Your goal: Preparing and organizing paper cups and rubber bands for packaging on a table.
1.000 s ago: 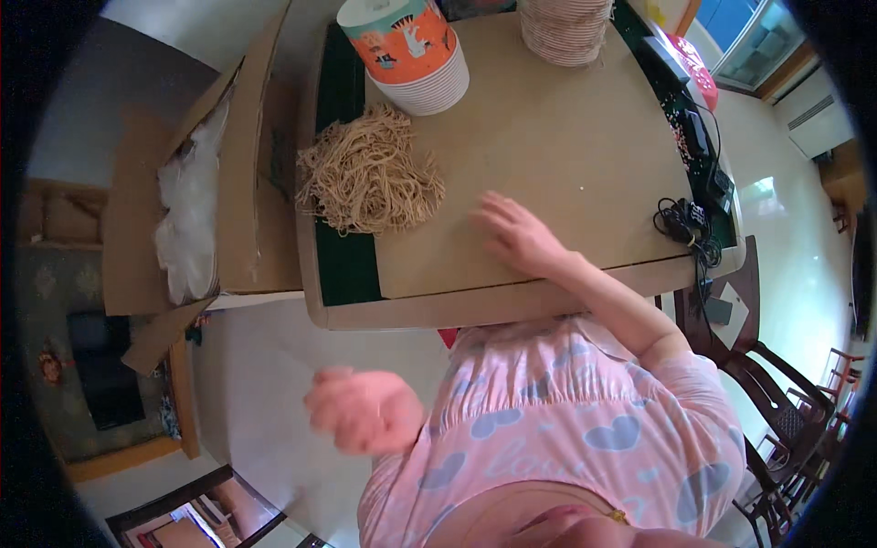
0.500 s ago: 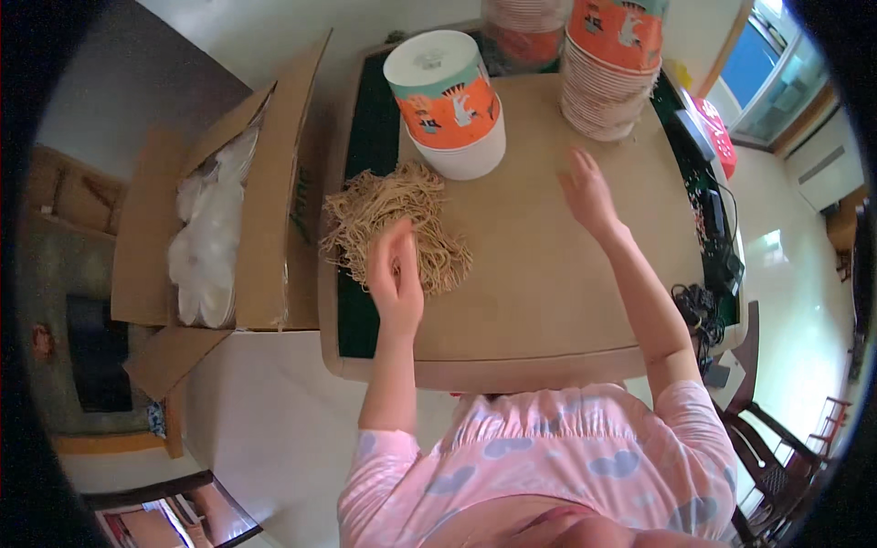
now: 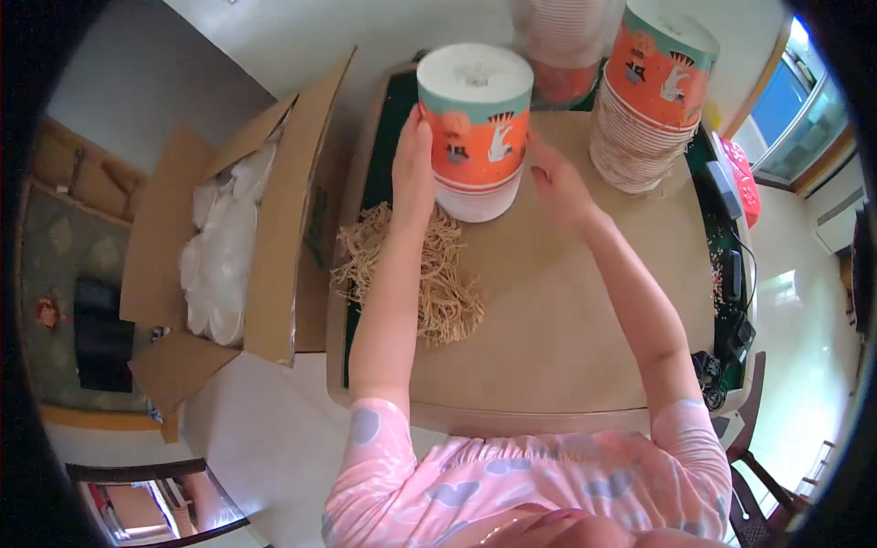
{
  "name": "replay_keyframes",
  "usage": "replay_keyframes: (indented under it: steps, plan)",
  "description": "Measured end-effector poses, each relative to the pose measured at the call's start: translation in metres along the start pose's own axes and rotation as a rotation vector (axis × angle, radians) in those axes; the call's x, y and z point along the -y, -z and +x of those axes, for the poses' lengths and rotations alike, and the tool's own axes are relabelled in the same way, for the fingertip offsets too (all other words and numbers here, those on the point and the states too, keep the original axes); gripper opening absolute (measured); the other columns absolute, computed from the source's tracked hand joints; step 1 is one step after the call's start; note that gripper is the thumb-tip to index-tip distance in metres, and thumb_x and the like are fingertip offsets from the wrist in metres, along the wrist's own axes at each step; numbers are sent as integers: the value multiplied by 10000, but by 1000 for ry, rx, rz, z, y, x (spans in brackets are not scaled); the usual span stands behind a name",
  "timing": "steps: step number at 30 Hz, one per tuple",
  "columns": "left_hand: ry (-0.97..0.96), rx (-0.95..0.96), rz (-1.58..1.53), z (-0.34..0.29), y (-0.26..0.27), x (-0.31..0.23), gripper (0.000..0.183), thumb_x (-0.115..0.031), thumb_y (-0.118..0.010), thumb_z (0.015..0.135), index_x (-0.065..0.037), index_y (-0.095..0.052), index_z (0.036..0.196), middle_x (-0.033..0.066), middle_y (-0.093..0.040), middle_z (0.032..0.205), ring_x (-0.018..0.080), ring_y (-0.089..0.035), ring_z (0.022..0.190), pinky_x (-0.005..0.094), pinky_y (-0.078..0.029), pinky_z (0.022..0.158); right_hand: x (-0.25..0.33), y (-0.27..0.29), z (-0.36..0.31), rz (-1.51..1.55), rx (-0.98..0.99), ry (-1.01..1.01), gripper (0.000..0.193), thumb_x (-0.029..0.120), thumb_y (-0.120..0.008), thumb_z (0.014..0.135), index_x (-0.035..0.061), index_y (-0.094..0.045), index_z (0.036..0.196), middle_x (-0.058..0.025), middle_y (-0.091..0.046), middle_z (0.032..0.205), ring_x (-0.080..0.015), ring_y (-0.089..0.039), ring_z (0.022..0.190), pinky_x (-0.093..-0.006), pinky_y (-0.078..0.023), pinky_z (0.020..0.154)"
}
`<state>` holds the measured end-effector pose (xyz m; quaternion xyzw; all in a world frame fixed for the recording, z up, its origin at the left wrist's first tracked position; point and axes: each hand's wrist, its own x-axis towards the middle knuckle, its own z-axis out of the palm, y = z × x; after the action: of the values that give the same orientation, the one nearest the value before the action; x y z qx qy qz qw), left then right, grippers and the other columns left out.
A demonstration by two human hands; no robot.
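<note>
A short stack of upside-down paper tubs [image 3: 475, 146], with green and orange printed sides and a white base on top, stands toward the back left of the table. My left hand [image 3: 414, 173] lies flat along the stack's left side, fingers stretched out. On the other side my right hand [image 3: 559, 187], slightly blurred, has its fingers apart close to the tub; whether they touch it I cannot tell. Below my left wrist a loose heap of tan twisted cords [image 3: 448, 292] lies on the table, partly covered by my left forearm.
A taller stack of tubs [image 3: 653, 100] stands at the back right, with a plastic-wrapped stack [image 3: 562, 55] behind. An open cardboard box [image 3: 274, 237] of white lids or plates [image 3: 224, 256] sits left of the table [image 3: 557, 338]. Black cables [image 3: 731, 356] lie along the right edge.
Both hands have moved forward: the left from over the cords to the tub's left side, the right inward to its right side. The whole view has shifted a little.
</note>
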<state>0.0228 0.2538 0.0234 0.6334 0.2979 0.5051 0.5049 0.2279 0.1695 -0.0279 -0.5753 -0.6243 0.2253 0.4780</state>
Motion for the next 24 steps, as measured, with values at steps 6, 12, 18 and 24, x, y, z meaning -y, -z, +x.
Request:
replay_keyframes:
  steps: [6,12,18,24]
  plan:
    - [-200,-142,-6,-12,-16,-76,603,-381,-467,983,11,-344,1425,136,-417,1428,210,-397,1312,329,-290,1088,53,21,14,-29,-120,299,709,-104,-492,809,65,-287,1466,-154,-370,1473,-285,-333,1377,-338,-288,1113]
    - [-255,-172,3,-59,-13,-152,701,-540,-398,960,-51,-320,1457,104,-380,1452,198,-372,1332,372,-335,1053,136,60,-8,-280,-386,608,676,-60,-550,773,48,-368,1415,-189,-466,1361,-349,-437,1267,-396,-375,1050]
    - [-252,-101,318,-155,20,-126,363,-161,-572,944,-34,-527,1280,74,-585,1209,154,-556,1093,286,-435,921,164,107,-92,-416,-426,172,216,53,-556,871,29,-625,1074,-169,-645,813,-272,-616,671,-327,-493,641]
    - [149,-310,465,-247,63,-29,127,-118,-643,895,-14,-682,957,22,-650,870,76,-584,738,221,-469,674,102,88,-161,-514,23,-156,179,174,-575,858,35,-617,964,-200,-596,696,-364,-607,642,-422,-474,604]
